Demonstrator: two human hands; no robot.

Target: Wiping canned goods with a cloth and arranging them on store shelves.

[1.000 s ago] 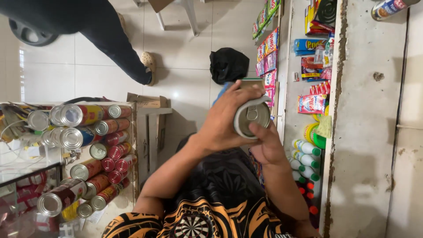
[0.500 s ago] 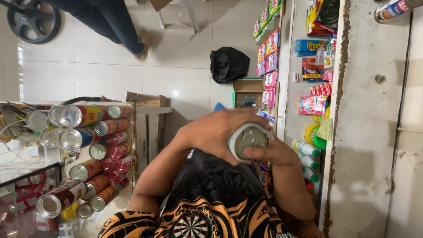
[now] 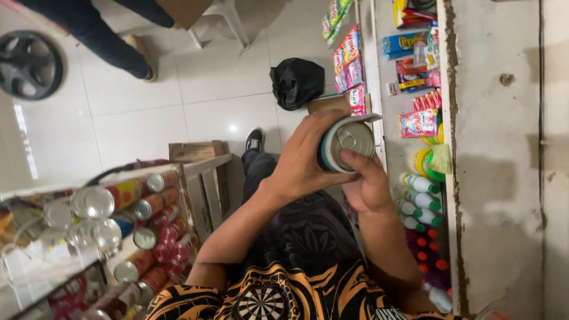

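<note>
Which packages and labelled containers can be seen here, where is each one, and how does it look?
Can: round, silver top, teal side, held between left hand and right hand.
Stacked cans: lower left, silver ends, red and yellow sides.
Snack packets: hanging, top centre, red, pink and green.
Blue box: upper right shelf, long.
Bottles: right shelf, white with green caps.
Cardboard box: floor, centre, brown.

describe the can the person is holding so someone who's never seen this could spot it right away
Start at the white shelf unit on the right, stocked with snack packets and bottles. Just left of it, the left hand and right hand clasp one can. Unlike the stacked cans at lower left, it is held in the air, silver pull-tab lid facing the camera.
</note>
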